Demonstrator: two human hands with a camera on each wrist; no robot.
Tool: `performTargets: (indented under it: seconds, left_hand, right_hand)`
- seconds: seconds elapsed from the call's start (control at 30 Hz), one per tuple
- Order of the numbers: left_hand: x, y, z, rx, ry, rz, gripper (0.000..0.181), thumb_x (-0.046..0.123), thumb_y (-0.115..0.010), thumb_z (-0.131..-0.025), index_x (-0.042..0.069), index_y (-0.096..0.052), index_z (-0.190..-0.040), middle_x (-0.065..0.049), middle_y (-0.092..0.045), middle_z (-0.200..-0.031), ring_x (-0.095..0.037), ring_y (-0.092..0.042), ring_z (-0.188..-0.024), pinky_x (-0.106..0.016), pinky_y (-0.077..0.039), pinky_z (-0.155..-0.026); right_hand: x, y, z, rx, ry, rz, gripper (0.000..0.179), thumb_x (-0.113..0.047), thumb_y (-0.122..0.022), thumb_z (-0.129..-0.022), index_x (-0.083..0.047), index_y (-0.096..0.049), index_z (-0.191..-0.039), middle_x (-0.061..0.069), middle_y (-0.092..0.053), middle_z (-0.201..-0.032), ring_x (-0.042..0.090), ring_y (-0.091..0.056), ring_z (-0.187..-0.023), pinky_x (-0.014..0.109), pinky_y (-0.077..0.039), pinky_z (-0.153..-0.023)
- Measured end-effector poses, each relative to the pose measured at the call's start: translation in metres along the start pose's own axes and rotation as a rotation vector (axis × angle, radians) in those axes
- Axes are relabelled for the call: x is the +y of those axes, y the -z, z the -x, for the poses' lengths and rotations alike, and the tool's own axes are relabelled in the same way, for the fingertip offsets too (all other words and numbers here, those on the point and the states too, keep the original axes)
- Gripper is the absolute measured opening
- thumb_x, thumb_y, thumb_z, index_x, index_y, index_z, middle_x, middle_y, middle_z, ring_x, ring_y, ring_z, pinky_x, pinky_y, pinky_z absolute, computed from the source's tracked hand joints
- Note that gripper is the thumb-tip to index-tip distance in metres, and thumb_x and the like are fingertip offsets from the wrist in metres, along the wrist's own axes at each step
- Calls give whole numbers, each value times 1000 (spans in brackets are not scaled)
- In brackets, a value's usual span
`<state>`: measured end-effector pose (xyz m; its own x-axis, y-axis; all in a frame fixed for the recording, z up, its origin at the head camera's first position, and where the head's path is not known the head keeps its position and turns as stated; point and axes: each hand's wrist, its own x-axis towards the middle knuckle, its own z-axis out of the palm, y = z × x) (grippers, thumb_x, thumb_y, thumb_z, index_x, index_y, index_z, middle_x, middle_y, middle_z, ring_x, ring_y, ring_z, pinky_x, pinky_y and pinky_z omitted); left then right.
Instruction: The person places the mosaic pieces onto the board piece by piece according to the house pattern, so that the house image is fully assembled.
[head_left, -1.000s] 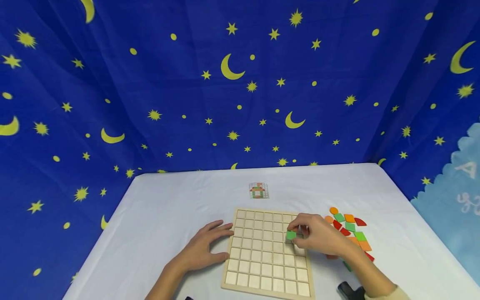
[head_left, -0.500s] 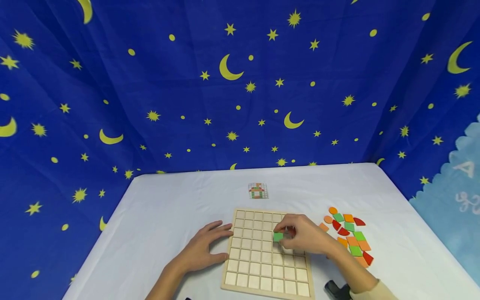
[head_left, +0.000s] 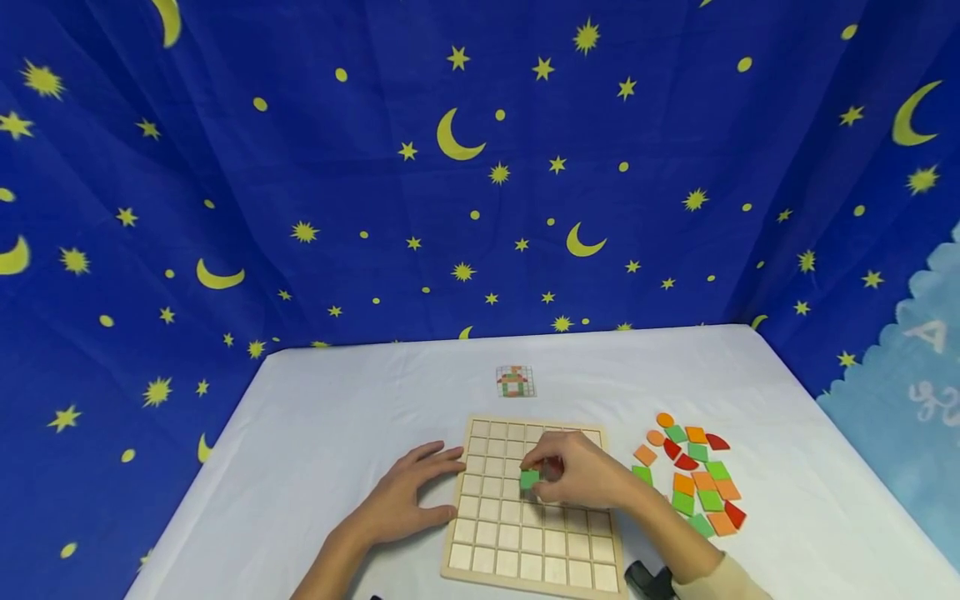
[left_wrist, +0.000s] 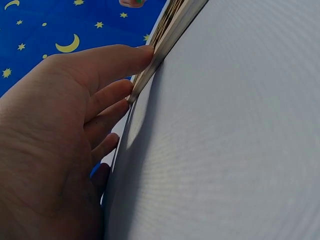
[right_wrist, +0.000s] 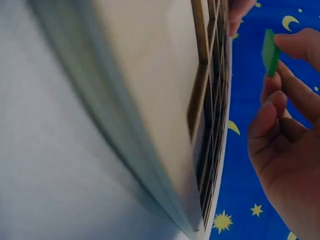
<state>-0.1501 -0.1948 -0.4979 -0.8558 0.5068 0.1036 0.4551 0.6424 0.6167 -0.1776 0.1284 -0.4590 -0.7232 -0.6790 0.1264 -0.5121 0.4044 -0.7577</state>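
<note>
A wooden grid board (head_left: 487, 532) with square compartments lies on the white table. My right hand (head_left: 581, 473) is over the board and pinches a green square tile (head_left: 529, 480) between thumb and fingertips. In the right wrist view the green tile (right_wrist: 270, 53) is held on edge, raised off the grid. My left hand (head_left: 405, 492) lies at the board's left edge, fingers extended. Seen from the left wrist, the thumb and fingers (left_wrist: 120, 62) touch the board's side (left_wrist: 172, 40).
Right of the board lie several loose tiles: green squares (head_left: 710, 500), orange squares (head_left: 696, 435), red quarter circles (head_left: 717, 442) and orange circles (head_left: 664, 420). A small pattern card (head_left: 515, 381) lies behind the board. Blue star-patterned cloth (head_left: 480, 183) surrounds the table.
My right hand has moved left across the board with the green tile, uncovering more loose tiles on the right. My left hand has stayed at the board's edge.
</note>
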Motion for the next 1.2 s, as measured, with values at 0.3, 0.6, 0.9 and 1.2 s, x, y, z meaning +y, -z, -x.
performTargets:
  seconds: [0.3, 0.6, 0.9, 1.2]
  left_hand:
    - [-1, -1, -1, 10, -6, -9, 58, 49, -73, -79, 33, -58, -132, 18, -41, -146, -20, -27, -139, -58, -29, -104]
    - [-1, 0, -3, -9, 2, 10, 57, 50, -73, -80, 35, -57, -133, 19, -39, -146, -20, -26, -140, -61, -28, -102]
    - [-2, -1, 2, 13, -16, 6, 58, 50, -71, -82, 31, -57, -134, 17, -40, -147, -22, -26, -140, -63, -28, -102]
    - [0, 0, 2, -3, -6, 10, 57, 51, -71, -82, 31, -57, -134, 16, -40, -147, -22, -25, -140, -63, -28, -102]
  right_hand:
    - [-12, 1, -11, -17, 23, -16, 24, -14, -72, -82, -14, -74, -106, -7, -62, -89, 11, -52, -67, 25, -48, -59]
    - [-16, -15, -25, -61, 69, 19, 23, -18, -73, -82, -13, -75, -104, -9, -63, -87, 9, -57, -71, 22, -50, -61]
    - [-17, -32, -33, -118, 51, 46, 23, -19, -75, -79, -14, -75, -102, -10, -63, -87, 6, -58, -72, 20, -50, -62]
    - [-16, -41, -29, -147, 44, 130, 24, -27, -75, -83, -17, -74, -105, -15, -59, -87, 1, -54, -71, 18, -47, -62]
